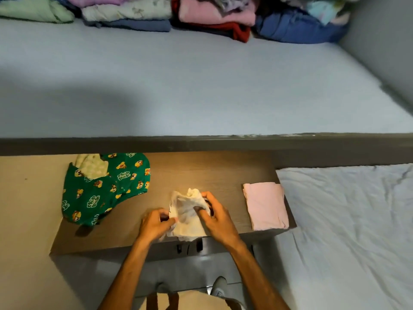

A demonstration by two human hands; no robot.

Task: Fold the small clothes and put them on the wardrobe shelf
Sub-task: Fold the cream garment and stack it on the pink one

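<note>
Both hands are closed on a small cream garment [187,217] on the wooden surface [201,171]: left hand [156,224] pinching its edge, right hand [215,214] gripping its side.

Both bare forearms reach forward from bottom of view, converging. Left hand [155,224] palm down, fingers curled inward, thumb and fingertips pinched together in closed grip at its right edge. Right hand [215,214] slightly farther forward, angled toward left, fingers bent and clenched, thumb tucked in. Hands close together, not touching.
</note>
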